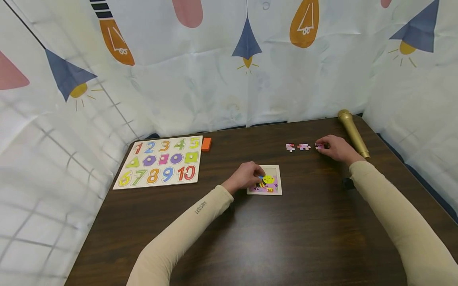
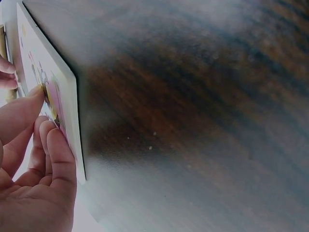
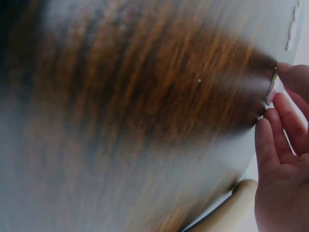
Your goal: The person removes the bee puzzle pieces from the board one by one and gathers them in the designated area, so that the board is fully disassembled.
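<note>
At the near edge of a dark wooden table (image 1: 250, 238), two forearms in cream sleeves (image 1: 189, 226) reach forward. Beyond them, about mid-table, lies a small square framed puzzle (image 1: 280, 180) with a pale border and a yellow-and-black bee on pink. It is best kept flat and still, I judge, with light pressure, so that its parts do not shift. The left hand (image 1: 246, 176) is over its left side, fingers bent and close together; in the left wrist view, the thumb tip touches the picture. Whether it pinches a part of the picture or merely rests there, I cannot tell.

Left of this is a pale number board (image 1: 141, 155), with numerals from 1 to 10 and a row of knobbed shapes; an orange block (image 1: 206, 144) is beside its far right corner.

Farther off, to the right, the right hand (image 1: 338, 147) holds a pink puzzle piece (image 1: 318, 146) in a narrow pinch between thumb and fingertips. Something this thin is best taken by its edges, leaving the neighbours undisturbed. Whether it is lifted is unclear. Two loose pieces (image 1: 304, 147) lie in line with it, just to its left.

Just right of that hand lies a gold microphone (image 1: 354, 133). Behind everything hangs a white curtain (image 1: 214, 87) printed with lamps.
</note>
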`<act>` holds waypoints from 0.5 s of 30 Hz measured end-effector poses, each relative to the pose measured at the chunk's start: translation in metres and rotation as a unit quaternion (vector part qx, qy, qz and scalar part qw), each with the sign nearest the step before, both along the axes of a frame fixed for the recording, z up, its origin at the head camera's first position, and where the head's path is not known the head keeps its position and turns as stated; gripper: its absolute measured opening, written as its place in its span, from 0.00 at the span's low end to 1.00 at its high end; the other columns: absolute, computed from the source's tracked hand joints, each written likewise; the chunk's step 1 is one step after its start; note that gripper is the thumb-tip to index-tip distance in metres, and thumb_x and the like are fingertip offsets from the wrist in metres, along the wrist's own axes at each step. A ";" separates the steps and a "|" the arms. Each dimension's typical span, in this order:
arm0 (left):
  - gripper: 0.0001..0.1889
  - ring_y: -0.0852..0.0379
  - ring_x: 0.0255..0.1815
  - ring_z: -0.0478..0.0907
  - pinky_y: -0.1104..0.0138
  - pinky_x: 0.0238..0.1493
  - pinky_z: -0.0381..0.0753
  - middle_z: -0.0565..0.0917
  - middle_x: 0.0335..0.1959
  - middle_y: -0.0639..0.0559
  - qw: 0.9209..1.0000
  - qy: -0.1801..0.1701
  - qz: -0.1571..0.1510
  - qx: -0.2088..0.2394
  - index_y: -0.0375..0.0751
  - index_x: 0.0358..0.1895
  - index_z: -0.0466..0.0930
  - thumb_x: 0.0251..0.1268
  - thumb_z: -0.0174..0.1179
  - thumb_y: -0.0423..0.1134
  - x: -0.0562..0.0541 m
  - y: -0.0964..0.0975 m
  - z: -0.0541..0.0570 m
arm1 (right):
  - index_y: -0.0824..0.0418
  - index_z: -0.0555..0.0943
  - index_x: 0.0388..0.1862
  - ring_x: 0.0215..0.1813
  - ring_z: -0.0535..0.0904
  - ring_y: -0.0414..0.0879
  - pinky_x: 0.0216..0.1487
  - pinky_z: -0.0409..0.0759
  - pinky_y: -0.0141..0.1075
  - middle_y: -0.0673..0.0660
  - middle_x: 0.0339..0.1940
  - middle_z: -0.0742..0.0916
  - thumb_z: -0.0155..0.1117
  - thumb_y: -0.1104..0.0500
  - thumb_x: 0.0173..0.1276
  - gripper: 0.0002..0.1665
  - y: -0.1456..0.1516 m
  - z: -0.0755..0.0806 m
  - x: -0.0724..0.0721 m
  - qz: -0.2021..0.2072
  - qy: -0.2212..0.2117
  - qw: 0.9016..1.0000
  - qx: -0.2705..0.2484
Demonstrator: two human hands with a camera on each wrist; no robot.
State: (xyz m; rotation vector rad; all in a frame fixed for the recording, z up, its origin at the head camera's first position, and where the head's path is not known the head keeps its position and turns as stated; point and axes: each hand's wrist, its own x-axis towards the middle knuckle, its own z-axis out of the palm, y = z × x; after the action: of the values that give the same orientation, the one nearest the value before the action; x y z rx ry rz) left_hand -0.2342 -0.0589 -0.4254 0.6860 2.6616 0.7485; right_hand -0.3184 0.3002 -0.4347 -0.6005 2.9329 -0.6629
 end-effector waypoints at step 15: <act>0.10 0.59 0.38 0.78 0.69 0.46 0.77 0.85 0.41 0.50 1.000 0.007 -0.004 0.005 0.38 0.47 0.86 0.62 0.66 0.32 0.001 0.000 0.001 | 0.74 0.76 0.56 0.57 0.71 0.65 0.58 0.67 0.59 0.73 0.54 0.77 0.59 0.61 0.71 0.20 -0.021 0.006 0.012 -0.013 0.031 0.999 -0.025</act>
State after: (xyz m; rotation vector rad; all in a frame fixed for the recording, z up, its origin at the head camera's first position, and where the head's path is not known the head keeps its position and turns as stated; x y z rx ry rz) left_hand -0.2334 -0.0593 -0.4244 0.7066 2.6673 0.7575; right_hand -0.3060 0.2793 -0.4288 -0.5994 2.9942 -0.7343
